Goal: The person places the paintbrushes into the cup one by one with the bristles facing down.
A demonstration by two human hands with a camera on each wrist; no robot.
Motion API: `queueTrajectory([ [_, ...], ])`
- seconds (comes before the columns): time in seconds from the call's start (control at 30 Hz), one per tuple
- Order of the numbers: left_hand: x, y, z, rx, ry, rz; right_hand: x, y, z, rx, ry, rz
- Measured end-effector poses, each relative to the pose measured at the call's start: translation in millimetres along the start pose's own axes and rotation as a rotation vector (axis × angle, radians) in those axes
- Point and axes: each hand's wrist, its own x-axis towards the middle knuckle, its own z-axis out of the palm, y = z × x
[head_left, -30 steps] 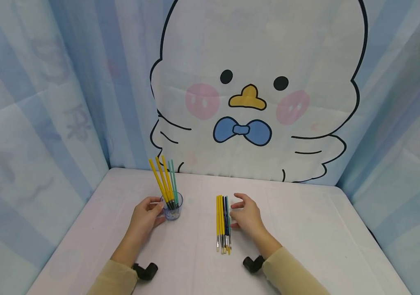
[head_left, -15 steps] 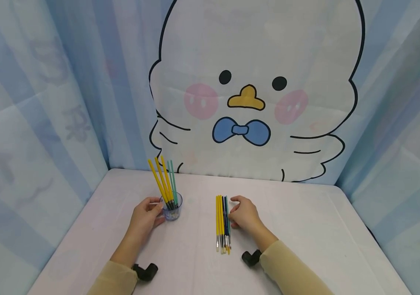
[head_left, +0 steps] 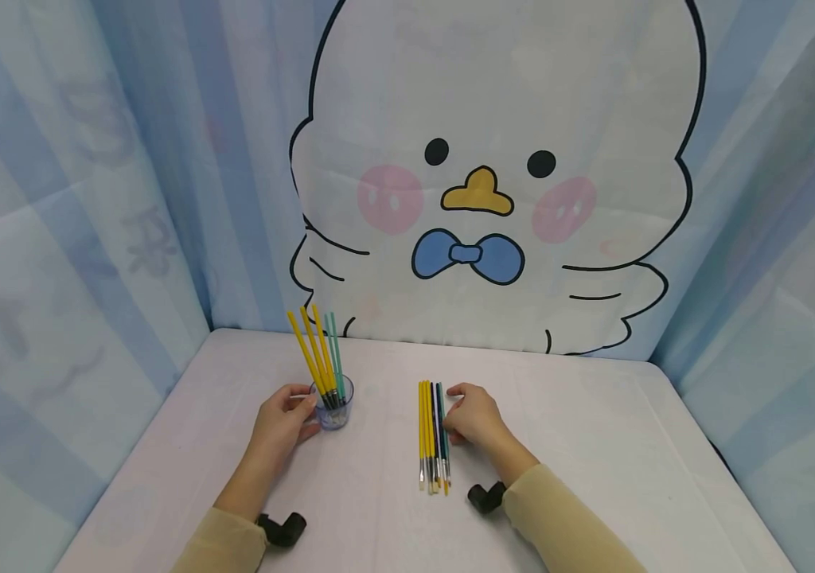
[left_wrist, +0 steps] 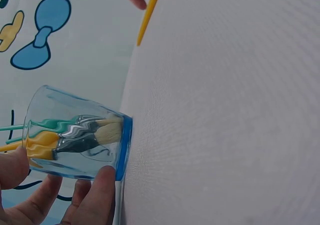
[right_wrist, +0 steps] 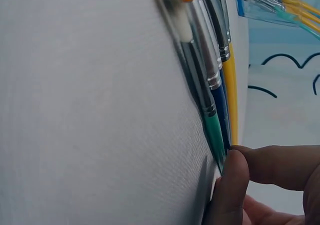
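Beside paintbrushes (head_left: pixel 426 430), right hand (head_left: pixel 476 415), spread earlier, now pinches one; left hand (head_left: pixel 281 416) still holds cup (head_left: pixel 334 419).

1 cartoon bird (head_left: pixel 497 155), striped curtains (head_left: pixel 71 207)

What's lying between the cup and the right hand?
In the head view, bare tabletop beside the cup, then the row of paintbrushes at the right hand.

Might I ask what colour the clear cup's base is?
The cup's base is blue, clearest in the left wrist view.
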Motion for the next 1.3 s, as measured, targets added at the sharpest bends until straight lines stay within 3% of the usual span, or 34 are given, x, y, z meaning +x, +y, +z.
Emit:
queueTrajectory([
  [0.57, 0.4, -0.8, -0.1, -0.002, -0.002, -0.005, -4, -4, -1.7, -0.066, -0.013, -0.010],
  [0.73, 0.2, -1.8, -1.0, 0.005, 0.005, -0.003, -6, -5, -1.7, -0.095, -0.018, -0.050],
  [1.3, 0.2, 0.8, -0.2, 0.006, -0.005, -0.016, -3, -12, 2.4, -0.287, 0.042, -0.063],
])
